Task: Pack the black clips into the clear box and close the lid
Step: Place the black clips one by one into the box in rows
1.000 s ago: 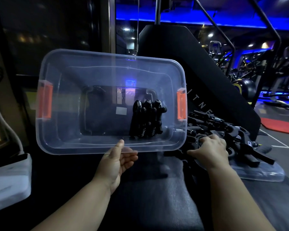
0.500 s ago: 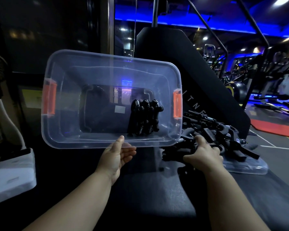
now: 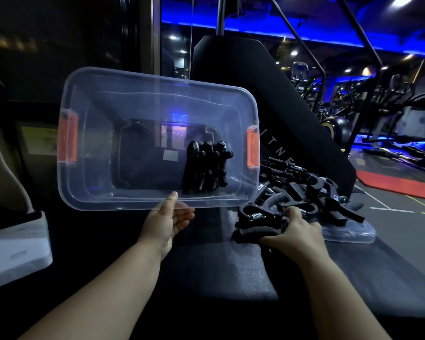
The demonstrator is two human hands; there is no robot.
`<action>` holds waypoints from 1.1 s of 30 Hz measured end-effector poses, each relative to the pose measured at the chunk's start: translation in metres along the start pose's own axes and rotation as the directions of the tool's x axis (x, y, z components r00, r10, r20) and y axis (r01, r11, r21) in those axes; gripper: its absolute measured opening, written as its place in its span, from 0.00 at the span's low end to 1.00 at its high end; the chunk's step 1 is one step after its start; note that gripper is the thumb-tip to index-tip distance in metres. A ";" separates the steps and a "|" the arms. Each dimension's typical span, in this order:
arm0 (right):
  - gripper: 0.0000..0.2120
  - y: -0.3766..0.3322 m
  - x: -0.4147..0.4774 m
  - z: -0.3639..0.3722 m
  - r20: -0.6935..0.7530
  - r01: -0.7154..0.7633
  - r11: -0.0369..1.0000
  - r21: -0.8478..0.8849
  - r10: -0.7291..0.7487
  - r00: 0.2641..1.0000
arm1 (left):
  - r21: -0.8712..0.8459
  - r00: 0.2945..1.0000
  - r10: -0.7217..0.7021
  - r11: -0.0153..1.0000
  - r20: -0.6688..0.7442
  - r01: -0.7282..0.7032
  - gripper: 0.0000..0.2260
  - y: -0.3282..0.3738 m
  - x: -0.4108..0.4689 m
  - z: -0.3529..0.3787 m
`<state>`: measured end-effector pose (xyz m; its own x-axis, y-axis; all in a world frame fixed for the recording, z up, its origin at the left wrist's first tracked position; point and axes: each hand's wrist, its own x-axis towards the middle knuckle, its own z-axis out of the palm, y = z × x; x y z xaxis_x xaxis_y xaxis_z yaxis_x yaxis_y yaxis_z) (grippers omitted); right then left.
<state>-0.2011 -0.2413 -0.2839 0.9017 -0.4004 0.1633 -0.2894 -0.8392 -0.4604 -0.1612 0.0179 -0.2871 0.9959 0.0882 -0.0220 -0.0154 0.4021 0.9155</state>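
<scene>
Though tilted, box above left hand

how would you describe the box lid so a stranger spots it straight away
Find the big clear plastic box with orange latches, held by the left hand. To its right lies a heap of black spring clips. The flat clear plastic lid lies under that heap: see-through, unlike the black clips on it.

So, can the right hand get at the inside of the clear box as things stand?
Probably yes. The left hand holds the box tipped with its open top toward the person, and nothing lies between it and the right hand, which grips clips.
</scene>
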 end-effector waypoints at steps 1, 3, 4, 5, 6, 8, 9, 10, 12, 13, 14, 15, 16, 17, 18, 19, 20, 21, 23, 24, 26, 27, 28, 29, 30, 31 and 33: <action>0.39 0.001 -0.002 -0.002 0.017 -0.005 1.000 -0.001 0.005 1.000 | -0.001 1.000 0.002 1.000 0.001 -0.002 0.15 0.000 0.000 0.000; 0.37 0.003 -0.005 -0.005 0.059 -0.005 1.000 -0.029 0.006 0.998 | -0.001 1.000 0.003 1.000 0.001 -0.003 0.15 -0.001 0.000 0.000; 0.37 0.005 -0.005 -0.007 0.077 -0.006 0.999 -0.036 0.009 0.997 | -0.002 1.000 0.003 1.000 0.001 -0.003 0.15 -0.001 0.001 0.000; 0.36 0.006 -0.004 -0.010 0.099 -0.010 0.999 -0.040 0.014 0.995 | -0.004 1.000 0.003 1.000 0.002 -0.003 0.15 -0.001 0.001 0.000; 0.35 0.006 -0.004 -0.014 0.124 -0.019 0.999 -0.039 0.024 0.992 | -0.005 1.000 0.004 1.000 0.002 -0.004 0.15 -0.001 0.001 0.000; 0.31 0.005 -0.003 -0.023 0.185 -0.035 0.999 -0.033 0.040 0.982 | -0.006 1.000 0.005 1.000 0.001 -0.005 0.15 -0.001 0.002 -0.001; 0.29 0.004 -0.002 -0.028 0.221 -0.042 0.999 -0.024 0.046 0.974 | -0.006 1.000 0.005 1.000 0.002 -0.005 0.15 -0.001 0.002 -0.001; 0.27 0.003 -0.002 -0.031 0.259 -0.051 0.999 -0.014 0.053 0.964 | -0.007 1.000 0.006 1.000 0.003 -0.006 0.15 -0.001 0.002 -0.001; 0.24 0.000 -0.001 -0.036 0.315 -0.068 0.997 -0.023 0.072 0.946 | -0.012 1.000 0.004 1.000 0.000 -0.004 0.15 -0.001 0.002 -0.001; 0.24 -0.001 0.001 -0.037 0.324 -0.070 0.997 -0.030 0.076 0.943 | -0.014 1.000 0.002 1.000 -0.001 -0.003 0.15 -0.001 0.002 -0.001; 0.25 -0.002 0.001 -0.039 0.326 -0.073 0.997 -0.035 0.080 0.942 | -0.014 1.000 0.001 1.000 -0.001 -0.001 0.15 -0.001 0.002 -0.001; 0.25 -0.003 0.003 -0.041 0.328 -0.075 0.996 -0.041 0.084 0.941 | -0.016 1.000 0.000 1.000 -0.002 0.000 0.15 -0.001 0.002 -0.001; 0.25 -0.005 0.003 -0.044 0.337 -0.074 0.996 -0.043 0.084 0.938 | -0.018 1.000 -0.001 1.000 -0.004 0.001 0.15 -0.001 0.002 -0.001; 0.25 -0.006 0.004 -0.047 0.356 -0.074 0.996 -0.051 0.088 0.931 | -0.021 1.000 -0.001 1.000 -0.006 0.001 0.15 -0.001 0.002 -0.001; 0.25 -0.008 0.005 -0.049 0.379 -0.074 0.996 -0.057 0.090 0.921 | -0.023 1.000 -0.001 1.000 -0.005 0.001 0.15 -0.001 0.002 -0.001; 0.25 -0.009 0.006 -0.051 0.405 -0.074 0.995 -0.065 0.094 0.910 | -0.024 1.000 0.000 1.000 -0.004 0.000 0.15 -0.001 0.002 -0.001; 0.26 -0.011 0.007 -0.052 0.431 -0.078 0.994 -0.071 0.102 0.896 | -0.025 1.000 0.000 1.000 -0.001 0.000 0.15 -0.001 0.003 -0.001; 0.28 -0.012 0.008 -0.052 0.457 -0.079 0.994 -0.075 0.104 0.883 | -0.026 1.000 0.001 1.000 0.001 -0.001 0.15 -0.001 0.003 -0.001; 0.35 -0.013 0.010 -0.053 0.515 -0.071 0.995 -0.064 0.093 0.852 | -0.026 1.000 0.003 1.000 0.005 -0.003 0.15 -0.002 0.003 -0.002; 0.35 -0.013 0.011 -0.054 0.547 -0.072 0.996 -0.046 0.086 0.833 | -0.026 1.000 0.005 1.000 0.007 -0.005 0.15 -0.002 0.003 -0.002; 0.25 -0.017 0.009 -0.058 0.611 -0.085 0.996 -0.017 0.078 0.788 | -0.027 1.000 0.007 1.000 0.009 -0.007 0.15 -0.002 0.003 -0.001; 0.20 -0.019 0.008 -0.060 0.634 -0.098 0.995 0.003 0.074 0.770 | -0.029 1.000 0.007 1.000 0.008 -0.007 0.15 -0.002 0.003 -0.002; 0.16 -0.021 0.009 -0.060 0.655 -0.118 0.992 0.036 0.066 0.753 | -0.028 1.000 0.008 1.000 0.009 -0.007 0.15 -0.002 0.003 -0.002; 0.15 -0.022 0.010 -0.060 0.674 -0.145 0.987 0.071 0.060 0.737 | -0.027 1.000 0.008 1.000 0.009 -0.008 0.15 -0.002 0.003 -0.002; 0.14 -0.021 0.012 -0.060 0.691 -0.177 0.978 0.107 0.055 0.721 | -0.027 1.000 0.007 1.000 0.010 -0.007 0.15 -0.002 0.003 -0.002; 0.13 -0.021 0.012 -0.060 0.707 -0.203 0.970 0.132 0.051 0.705 | -0.027 1.000 0.006 1.000 0.011 -0.006 0.15 -0.002 0.003 -0.002; 0.15 -0.020 0.015 -0.059 0.733 -0.223 0.961 0.165 0.032 0.680 | -0.028 1.000 0.007 1.000 0.010 -0.006 0.15 -0.002 0.003 -0.003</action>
<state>-0.2013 -0.2527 -0.2206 0.8391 -0.0296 -0.5431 -0.4261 -0.6563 -0.6227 -0.1581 0.0196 -0.2902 0.9966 0.0814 -0.0116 -0.0243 0.4265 0.9042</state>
